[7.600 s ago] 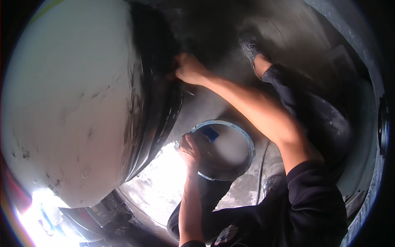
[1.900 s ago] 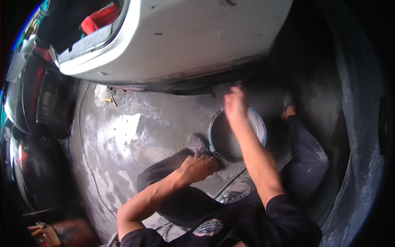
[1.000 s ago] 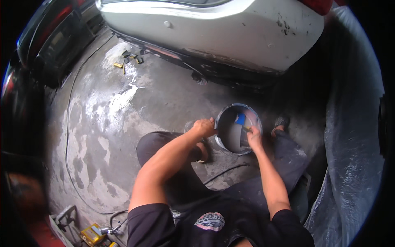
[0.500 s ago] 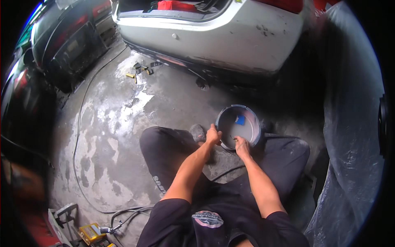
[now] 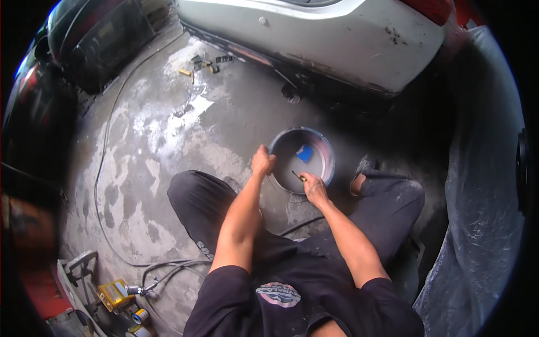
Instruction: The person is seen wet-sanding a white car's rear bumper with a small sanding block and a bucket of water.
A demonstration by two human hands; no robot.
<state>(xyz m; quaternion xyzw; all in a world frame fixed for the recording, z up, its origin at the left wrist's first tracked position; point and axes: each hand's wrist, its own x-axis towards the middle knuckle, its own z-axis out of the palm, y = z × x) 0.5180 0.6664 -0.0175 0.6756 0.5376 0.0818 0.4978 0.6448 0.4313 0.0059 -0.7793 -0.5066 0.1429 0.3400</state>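
Observation:
A round grey bucket (image 5: pixel 332 164) stands on the floor between my bent legs. It seems to hold cloudy liquid, and a small blue piece (image 5: pixel 304 153) lies inside. My left hand (image 5: pixel 263 162) is closed on the bucket's left rim. Over the near part of the bucket, my right hand (image 5: pixel 316 190) grips a small, slim yellow and dark tool (image 5: pixel 303 178). The tool's dark tip points up and left over the inside of the bucket; its exact kind is too small to make out.
A white car's rear bumper (image 5: pixel 337 45) spans the far side. Several small blocks (image 5: pixel 199 64) lie on the floor. A hose (image 5: pixel 101 168) curves along the left to a spray gun (image 5: pixel 137 290) beside a yellow can (image 5: pixel 114 295). Plastic sheeting (image 5: pixel 483 185) hangs at right.
The view has shifted, with the car now higher and farther right. Both hands and the bucket appear farther left. The yellow and dark tool shows more clearly in my right hand.

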